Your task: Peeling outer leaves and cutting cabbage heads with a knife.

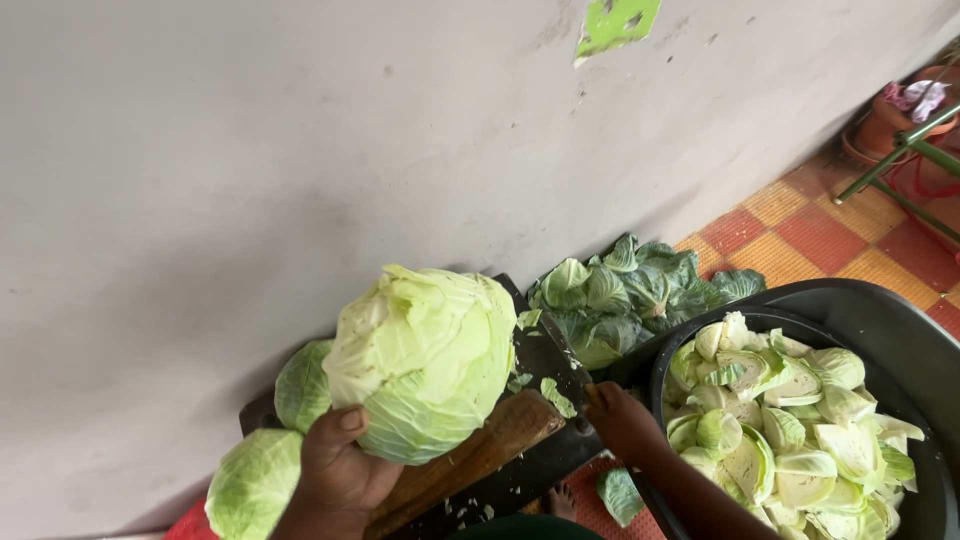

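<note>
Left hand (335,465) low in the view, palm up under a large pale green cabbage (425,360), thumb pressed to its lower left side, fingers wrapped beneath and clamped on it, wrist bent back toward the body. Cabbage lifted just above a worn wooden chopping board (480,450), tilted, loose outer leaves at the top. Right hand (622,420) just right of the board, forearm angled up from the lower right, fingers curled together around the handle of a knife (562,362), blade pointing up and left, close beside the cabbage. 2 more whole cabbages (255,480) to the left, near the wall. Heap of dark green outer leaves (640,290) behind the knife. Black tub (890,320) at right, filled with cut cabbage wedges (790,430). Red and orange tiled floor (800,225) beyond.
</note>
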